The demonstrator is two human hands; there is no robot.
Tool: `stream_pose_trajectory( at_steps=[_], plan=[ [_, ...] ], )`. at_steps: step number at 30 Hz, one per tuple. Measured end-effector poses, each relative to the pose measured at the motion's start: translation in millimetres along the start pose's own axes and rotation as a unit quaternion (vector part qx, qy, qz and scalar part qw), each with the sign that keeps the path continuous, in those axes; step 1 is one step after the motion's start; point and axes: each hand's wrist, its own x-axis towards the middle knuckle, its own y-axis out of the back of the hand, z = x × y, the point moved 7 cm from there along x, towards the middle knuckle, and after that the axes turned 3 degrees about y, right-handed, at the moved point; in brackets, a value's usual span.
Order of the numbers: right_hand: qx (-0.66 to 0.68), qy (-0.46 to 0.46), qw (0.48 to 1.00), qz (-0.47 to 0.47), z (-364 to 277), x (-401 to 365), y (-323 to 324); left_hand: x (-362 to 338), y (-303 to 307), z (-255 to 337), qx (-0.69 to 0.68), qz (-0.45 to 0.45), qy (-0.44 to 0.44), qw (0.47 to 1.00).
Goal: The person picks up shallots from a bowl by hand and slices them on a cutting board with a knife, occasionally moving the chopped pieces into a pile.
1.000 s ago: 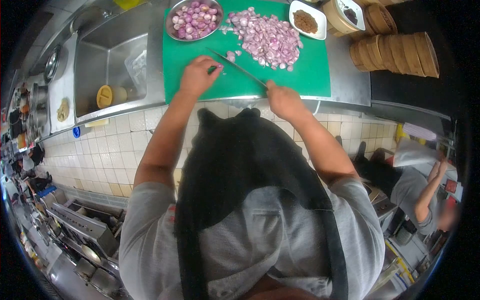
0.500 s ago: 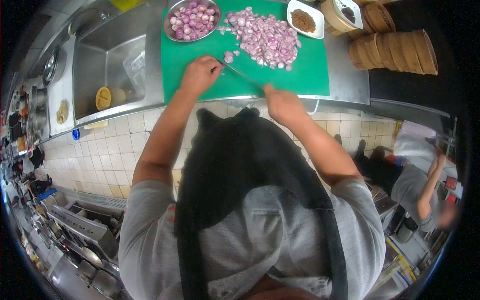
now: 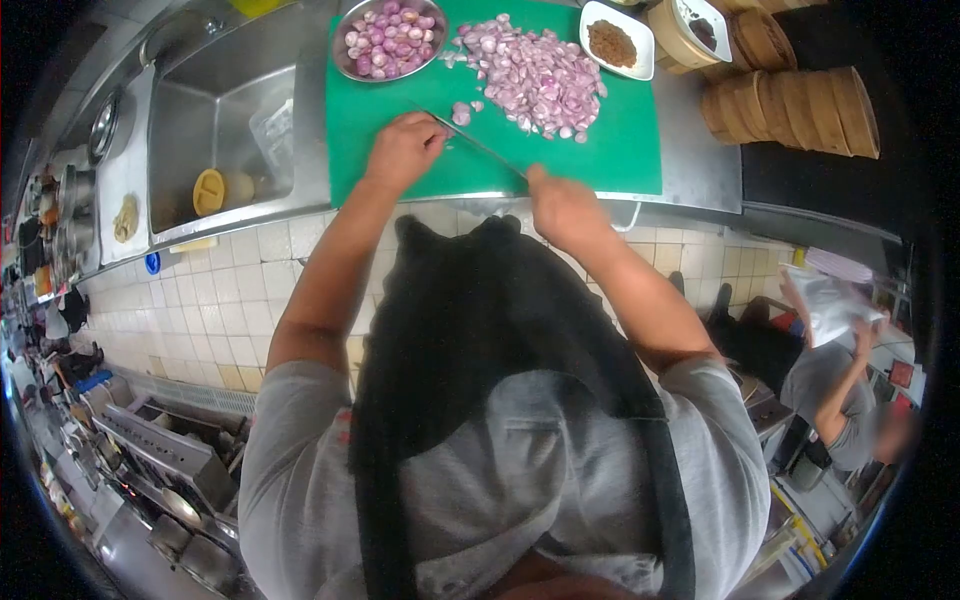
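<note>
My right hand (image 3: pixel 568 208) is closed around the handle of a knife (image 3: pixel 485 151), its blade pointing up and left over the green cutting board (image 3: pixel 370 125). The blade reaches the fingertips of my left hand (image 3: pixel 405 152), which are curled and pressed together on a small piece of shallot, mostly hidden by the fingers. Just above the blade lie a few cut shallot pieces (image 3: pixel 461 113). A large heap of sliced shallots (image 3: pixel 535 80) spreads over the board's upper right. Whole peeled shallots (image 3: pixel 388 38) fill a metal bowl (image 3: pixel 345 66) at the upper left.
A white dish (image 3: pixel 645 62) of brown bits sits at the board's upper right corner. Bamboo steamers (image 3: pixel 790 110) stand farther right. On the left is a metal sink (image 3: pixel 215 130) with a yellow-lidded container (image 3: pixel 208 192). Another person (image 3: pixel 835 385) holds a silvery bag (image 3: pixel 835 305) at right.
Both hands stay nearly in place, with the knife at a slightly different angle by the left fingertips. At the right, the other person has moved the silvery bag.
</note>
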Motion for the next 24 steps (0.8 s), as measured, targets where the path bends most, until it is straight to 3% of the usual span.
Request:
stream_pose_trajectory(
  at_steps=[13, 24],
  plan=[
    [0.021, -0.011, 1.000, -0.014, 4, 5, -8, -3, 4, 3, -0.004, 0.030, 0.003, 1.000],
    [0.004, 0.028, 0.999, 0.044, -4, -1, 0, -5, 1, 1, 0.009, 0.035, -0.005, 0.999]
  ],
)
